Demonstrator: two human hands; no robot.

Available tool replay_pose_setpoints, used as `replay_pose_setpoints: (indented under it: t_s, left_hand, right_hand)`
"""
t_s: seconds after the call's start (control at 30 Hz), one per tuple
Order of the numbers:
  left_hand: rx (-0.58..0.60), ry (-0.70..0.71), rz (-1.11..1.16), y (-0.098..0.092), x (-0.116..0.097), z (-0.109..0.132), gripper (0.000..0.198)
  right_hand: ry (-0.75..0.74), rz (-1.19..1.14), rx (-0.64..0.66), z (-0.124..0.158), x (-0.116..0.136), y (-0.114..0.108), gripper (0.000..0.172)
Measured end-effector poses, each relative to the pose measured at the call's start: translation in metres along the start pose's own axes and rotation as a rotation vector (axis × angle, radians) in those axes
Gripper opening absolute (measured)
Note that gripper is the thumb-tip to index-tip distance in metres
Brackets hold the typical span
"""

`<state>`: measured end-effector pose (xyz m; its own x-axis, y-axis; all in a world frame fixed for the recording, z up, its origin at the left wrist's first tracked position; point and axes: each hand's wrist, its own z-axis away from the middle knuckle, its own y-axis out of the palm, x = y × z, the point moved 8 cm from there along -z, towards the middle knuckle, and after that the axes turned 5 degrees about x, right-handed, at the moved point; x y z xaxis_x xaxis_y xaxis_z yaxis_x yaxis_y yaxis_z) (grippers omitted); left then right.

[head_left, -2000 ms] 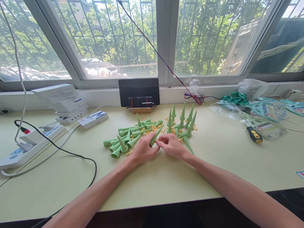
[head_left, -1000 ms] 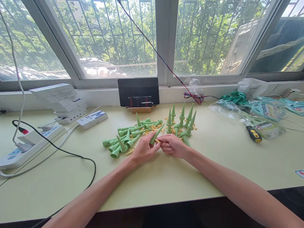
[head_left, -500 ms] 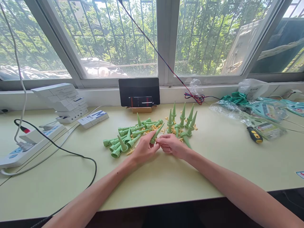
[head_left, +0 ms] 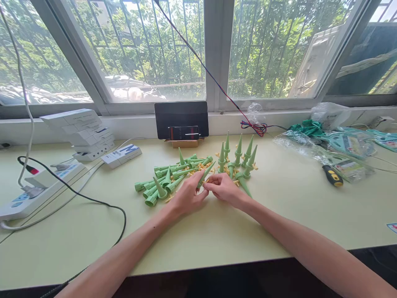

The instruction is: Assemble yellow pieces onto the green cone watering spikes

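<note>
My left hand (head_left: 187, 194) is closed round a green plastic cone spike (head_left: 206, 174), its tip pointing up and to the right. My right hand (head_left: 223, 188) meets it at the spike's wide end, fingers pinched on a small yellow piece that is mostly hidden. Left of my hands lies a heap of green spikes (head_left: 164, 178) on their sides. Behind my right hand several green spikes stand upright (head_left: 238, 155), with small yellow pieces (head_left: 214, 167) scattered between the two groups. One spike (head_left: 245, 186) lies beside my right wrist.
The pale green table (head_left: 201, 231) runs along a window. A power strip (head_left: 37, 188) with black and white cables is at left, next to stacked white boxes (head_left: 83, 132). A dark tablet with a phone (head_left: 182, 122) stands behind. Plastic bags (head_left: 335, 145) and a yellow-black screwdriver (head_left: 332, 175) lie at right.
My hands have stayed together over the same spot, with small finger movements at the spike's wide end. The spike has kept its tilt. Nothing else has moved.
</note>
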<state>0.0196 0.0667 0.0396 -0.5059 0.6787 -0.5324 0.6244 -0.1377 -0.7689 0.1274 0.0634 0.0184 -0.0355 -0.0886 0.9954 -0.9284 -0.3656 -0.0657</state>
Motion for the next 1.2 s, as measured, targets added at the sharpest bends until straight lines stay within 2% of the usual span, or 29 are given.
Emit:
replay_pose_setpoints:
  t_s: [0.17, 0.37, 0.7, 0.9, 1.1, 1.2]
  left_hand:
    - [0.0, 0.045, -0.06, 0.001, 0.001, 0.001, 0.054]
    - [-0.009, 0.08, -0.118, 0.001, -0.001, 0.002, 0.051]
    - [-0.051, 0.017, -0.003, -0.002, 0.001, -0.001, 0.04]
    - [-0.055, -0.04, 0.064, -0.001, 0.009, -0.003, 0.044]
    - [-0.101, 0.015, 0.037, -0.009, 0.001, -0.003, 0.034]
    - [-0.135, 0.03, -0.033, -0.014, -0.002, -0.002, 0.019]
  right_hand:
    - [-0.119, 0.214, -0.053, 0.001, 0.01, -0.003, 0.024]
    - [-0.179, 0.329, -0.093, 0.002, 0.017, -0.003, 0.026]
    - [-0.183, 0.352, -0.148, 0.0, 0.013, -0.007, 0.03]
    - [-0.219, 0.452, -0.201, 0.003, 0.018, -0.01, 0.028]
    - [-0.292, 0.56, -0.261, 0.007, 0.027, -0.012, 0.022]
    - [-0.318, 0.599, -0.288, 0.008, 0.027, -0.014, 0.018]
